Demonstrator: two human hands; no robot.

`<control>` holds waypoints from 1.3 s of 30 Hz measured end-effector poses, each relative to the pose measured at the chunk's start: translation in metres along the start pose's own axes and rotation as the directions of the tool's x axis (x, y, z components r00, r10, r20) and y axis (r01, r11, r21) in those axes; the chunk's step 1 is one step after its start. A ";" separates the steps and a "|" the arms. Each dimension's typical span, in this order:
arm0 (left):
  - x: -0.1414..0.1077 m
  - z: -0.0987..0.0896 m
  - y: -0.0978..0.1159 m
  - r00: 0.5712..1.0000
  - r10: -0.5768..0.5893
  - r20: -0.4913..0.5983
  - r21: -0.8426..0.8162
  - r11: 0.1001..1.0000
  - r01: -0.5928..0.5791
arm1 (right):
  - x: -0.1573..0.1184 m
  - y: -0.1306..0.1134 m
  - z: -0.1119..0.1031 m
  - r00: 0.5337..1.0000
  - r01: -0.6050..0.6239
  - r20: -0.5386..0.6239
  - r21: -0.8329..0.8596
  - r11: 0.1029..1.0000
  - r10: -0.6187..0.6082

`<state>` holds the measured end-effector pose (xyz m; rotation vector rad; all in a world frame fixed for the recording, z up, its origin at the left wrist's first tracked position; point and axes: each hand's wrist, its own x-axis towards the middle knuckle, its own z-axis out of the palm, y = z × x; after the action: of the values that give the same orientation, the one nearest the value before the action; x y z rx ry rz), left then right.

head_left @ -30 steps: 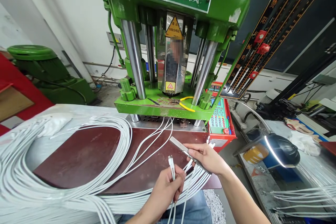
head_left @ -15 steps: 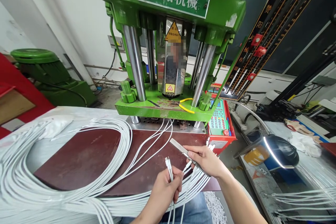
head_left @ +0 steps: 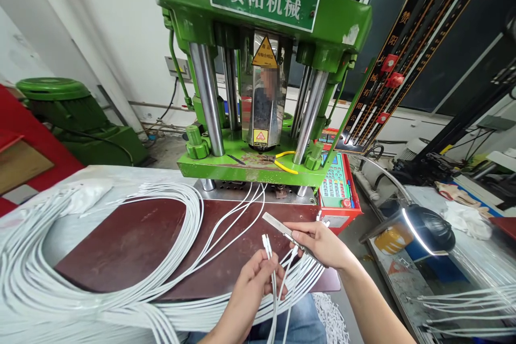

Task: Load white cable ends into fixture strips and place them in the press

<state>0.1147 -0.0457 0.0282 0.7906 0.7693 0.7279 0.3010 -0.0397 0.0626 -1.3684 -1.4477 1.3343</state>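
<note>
My left hand [head_left: 258, 279] is closed on white cables [head_left: 274, 279], pinching them between thumb and fingers just below their plug ends [head_left: 266, 245], which point up. To its right, my right hand [head_left: 316, 244] grips a flat silver metal tool [head_left: 278, 224] whose blade reaches out up and to the left; its exact kind I cannot make out. Below that tool, more white cable ends come close to my right fingers, and I cannot tell if they touch. A thick bundle of white cables [head_left: 193, 309] lies behind and beneath both hands, looping round to the left.
Ahead stands a green press [head_left: 250, 172] with yellow-handled pliers [head_left: 287, 164] on its lower plate. Several cables run under it from the brown board [head_left: 133, 242]. A red control box [head_left: 338, 188] is at right, near a lamp [head_left: 429, 231] and a side table with cables.
My left hand has shifted slightly up and right, bringing the plug ends nearer to the tool. The right hand has moved a little to the right and still grips the tool.
</note>
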 end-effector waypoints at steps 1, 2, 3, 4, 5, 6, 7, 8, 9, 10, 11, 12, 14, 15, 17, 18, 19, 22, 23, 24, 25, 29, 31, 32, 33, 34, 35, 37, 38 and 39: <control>0.000 -0.001 0.000 1.000 0.015 -0.004 0.005 1.000 -0.015 | 0.000 0.000 -0.001 1.000 -0.010 -0.004 0.012 1.000 0.010; 0.000 -0.002 0.001 0.999 0.032 -0.004 0.027 0.999 -0.032 | 0.000 0.000 -0.002 1.000 -0.016 -0.005 0.018 1.000 0.016; 0.000 -0.003 0.001 0.999 0.042 0.000 0.054 0.998 -0.042 | 0.000 -0.001 -0.003 1.000 -0.017 -0.005 0.020 1.000 0.017; 0.000 -0.004 0.001 0.999 0.044 0.005 0.078 0.996 -0.044 | 0.000 -0.001 -0.003 1.000 -0.011 -0.002 0.020 1.000 0.011; 0.000 -0.006 0.002 0.999 0.036 0.009 0.092 0.995 -0.037 | 0.000 -0.001 -0.003 1.000 -0.006 0.003 0.019 1.000 0.005; 0.000 -0.007 0.002 1.000 0.022 0.013 0.095 0.995 -0.023 | 0.000 -0.002 -0.003 1.000 0.000 0.012 0.017 1.000 -0.001; 0.000 -0.008 0.002 1.000 0.002 0.018 0.090 0.996 -0.004 | 0.000 -0.002 -0.003 1.000 0.006 0.019 0.016 1.000 -0.007; 0.001 -0.009 0.002 1.000 -0.016 0.023 0.081 0.997 0.014 | 0.001 -0.003 -0.003 1.000 0.008 0.023 0.017 1.000 -0.009; 0.001 -0.010 0.003 0.999 -0.031 0.031 0.073 0.997 0.029 | 0.001 -0.003 -0.003 1.000 0.007 0.025 0.019 1.000 -0.007; 0.002 -0.010 0.003 0.998 -0.042 0.041 0.066 0.997 0.039 | 0.001 -0.004 -0.002 1.000 0.005 0.029 0.020 1.000 -0.005; 0.003 -0.011 0.002 0.997 -0.051 0.053 0.067 0.997 0.047 | 0.001 -0.004 -0.002 0.999 0.005 0.032 0.022 1.000 -0.005; 0.003 -0.012 0.002 0.997 -0.056 0.062 0.072 0.996 0.051 | 0.001 -0.004 -0.001 0.999 0.006 0.036 0.026 1.000 -0.006; 0.004 -0.013 0.002 0.996 -0.061 0.070 0.085 0.995 0.055 | 0.001 -0.005 0.000 0.999 0.008 0.046 0.029 1.000 -0.009; 0.005 -0.013 0.001 0.995 -0.065 0.071 0.089 0.994 0.058 | 0.001 -0.005 0.000 0.999 0.009 0.050 0.028 1.000 -0.011; 0.006 -0.013 0.001 0.996 -0.063 0.070 0.088 0.994 0.057 | 0.002 -0.006 0.001 0.998 0.010 0.059 0.026 1.000 -0.011; 0.007 -0.013 0.001 0.996 -0.062 0.070 0.082 0.995 0.056 | 0.002 -0.006 0.001 0.998 0.011 0.065 0.024 1.000 -0.012; 0.007 -0.013 0.001 0.996 -0.062 0.070 0.074 0.996 0.057 | 0.002 -0.007 0.001 0.997 0.012 0.070 0.018 1.000 -0.013; 0.008 -0.013 0.002 0.996 -0.067 0.063 0.067 0.996 0.062 | 0.001 -0.007 0.001 0.997 0.023 0.071 -0.026 0.999 -0.021; 0.008 -0.012 0.002 0.996 -0.067 0.063 0.071 0.995 0.063 | 0.001 -0.008 0.001 0.997 0.030 0.069 -0.047 0.998 -0.027; 0.008 -0.011 0.003 0.996 -0.066 0.066 0.079 0.995 0.061 | 0.000 -0.008 0.001 0.997 0.038 0.069 -0.068 0.997 -0.034; 0.008 -0.010 0.004 0.996 -0.060 0.073 0.086 0.995 0.054 | 0.000 -0.009 0.000 0.997 0.044 0.071 -0.083 0.996 -0.038; 0.005 -0.005 0.009 0.994 -0.006 0.105 0.038 0.999 0.002 | -0.003 -0.011 -0.004 0.996 0.021 0.087 -0.067 0.998 -0.015; 0.004 -0.006 0.010 0.996 0.035 0.080 -0.001 0.999 -0.035 | -0.004 -0.012 -0.007 0.996 0.001 0.091 -0.032 0.999 0.002; 0.004 -0.008 0.011 0.996 0.058 0.061 0.004 0.998 -0.058 | -0.004 -0.012 -0.008 0.996 -0.002 0.090 -0.021 1.000 0.004; 0.003 -0.010 0.011 0.996 0.080 0.046 0.034 0.996 -0.082 | -0.005 -0.012 -0.009 0.996 -0.004 0.084 -0.017 1.000 0.005; 0.003 -0.012 0.011 0.994 0.100 0.039 0.085 0.991 -0.103 | -0.005 -0.012 -0.010 0.997 -0.005 0.075 -0.016 1.000 0.006; 0.003 -0.015 0.010 0.993 0.112 0.037 0.141 0.983 -0.116 | -0.005 -0.013 -0.010 0.998 -0.005 0.069 -0.016 1.000 0.006; 0.003 -0.019 0.009 0.994 0.107 0.027 0.236 0.965 -0.110 | -0.004 -0.013 -0.011 0.998 -0.004 0.064 -0.012 1.000 0.005; 0.003 -0.021 0.008 0.995 0.097 0.020 0.266 0.959 -0.099 | -0.004 -0.013 -0.011 0.998 -0.005 0.066 -0.007 1.000 0.005; 0.003 -0.022 0.007 0.996 0.090 0.013 0.285 0.954 -0.090 | -0.004 -0.013 -0.012 0.998 -0.002 0.069 -0.006 1.000 0.002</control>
<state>0.0968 -0.0319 0.0227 1.0932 0.8539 0.7069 0.3099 -0.0397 0.0781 -1.3392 -1.4970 1.3921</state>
